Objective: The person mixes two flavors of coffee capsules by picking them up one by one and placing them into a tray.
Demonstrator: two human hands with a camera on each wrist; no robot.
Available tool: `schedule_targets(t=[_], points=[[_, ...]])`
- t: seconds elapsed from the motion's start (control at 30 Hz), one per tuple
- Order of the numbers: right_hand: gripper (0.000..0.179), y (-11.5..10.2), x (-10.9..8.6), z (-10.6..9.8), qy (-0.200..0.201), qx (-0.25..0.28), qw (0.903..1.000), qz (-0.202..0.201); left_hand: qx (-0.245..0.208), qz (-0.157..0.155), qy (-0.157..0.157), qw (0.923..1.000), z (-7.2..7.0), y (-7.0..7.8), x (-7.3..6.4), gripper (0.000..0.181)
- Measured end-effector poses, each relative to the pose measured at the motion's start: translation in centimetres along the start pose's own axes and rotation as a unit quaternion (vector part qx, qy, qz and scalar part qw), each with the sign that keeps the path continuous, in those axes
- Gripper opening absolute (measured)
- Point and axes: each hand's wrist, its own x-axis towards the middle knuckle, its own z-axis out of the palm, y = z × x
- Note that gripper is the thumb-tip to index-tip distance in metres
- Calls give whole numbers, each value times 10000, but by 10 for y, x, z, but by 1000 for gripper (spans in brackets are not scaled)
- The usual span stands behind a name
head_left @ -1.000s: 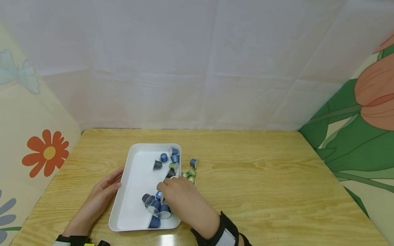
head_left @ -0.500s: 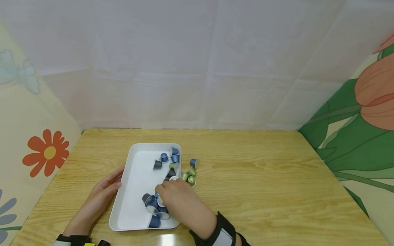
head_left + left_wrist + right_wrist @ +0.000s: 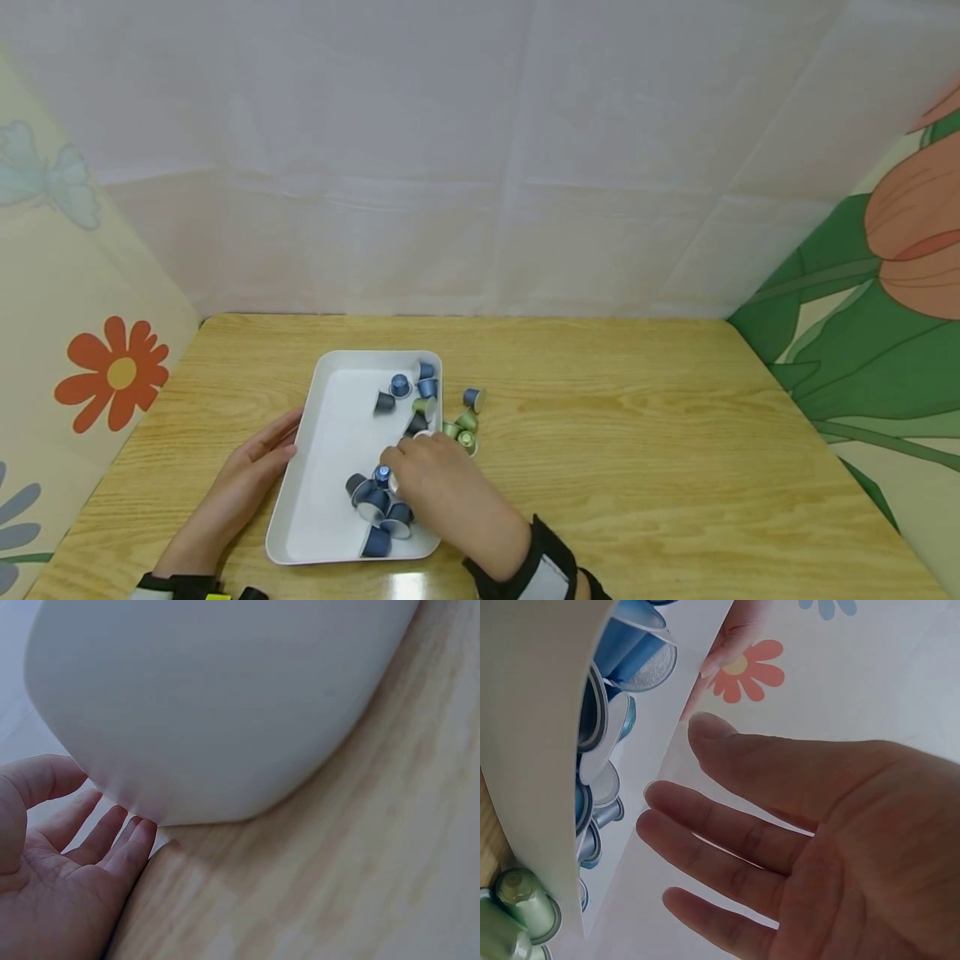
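Note:
A white tray (image 3: 330, 467) holds several coffee capsules in blue, dark and green. My left hand (image 3: 251, 471) rests its fingertips against the tray's left wall, and in the left wrist view the fingers (image 3: 101, 836) touch the wall from outside. Over the tray's right side is my right hand (image 3: 442, 483), close above a cluster of blue capsules (image 3: 373, 504). In the right wrist view its thumb and fingers (image 3: 727, 832) are spread apart with nothing between them. From the head view, the right hand hides some capsules under it.
Green capsules (image 3: 467, 418) and one blue capsule (image 3: 473, 398) lie on the wooden table (image 3: 637, 450) just right of the tray. More capsules, among them a dark capsule (image 3: 384, 402), sit toward the tray's far right.
My right hand has shifted slightly over the tray, and the blue capsules by its fingertips have moved a little. The left hand and the tray stay where they were.

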Motion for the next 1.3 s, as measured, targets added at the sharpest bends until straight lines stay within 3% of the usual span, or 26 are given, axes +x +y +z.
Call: schedule_targets(t=[0.43, 0.73, 0.9, 1.3], points=[[33, 26, -5, -9, -42, 457, 9969, 633, 8, 8, 22, 10000, 0, -1, 1, 63], [32, 46, -9, -8, 20, 1090, 9869, 1187, 1, -48, 7, 10000, 0, 0, 0, 64], [36, 52, -11, -7, -163, 1252, 9811, 1466, 1, -3, 21, 10000, 0, 0, 0, 63], [21, 62, -10, 4, -607, 1283, 9706, 1941, 26, -51, 22, 10000, 0, 1, 0, 64]])
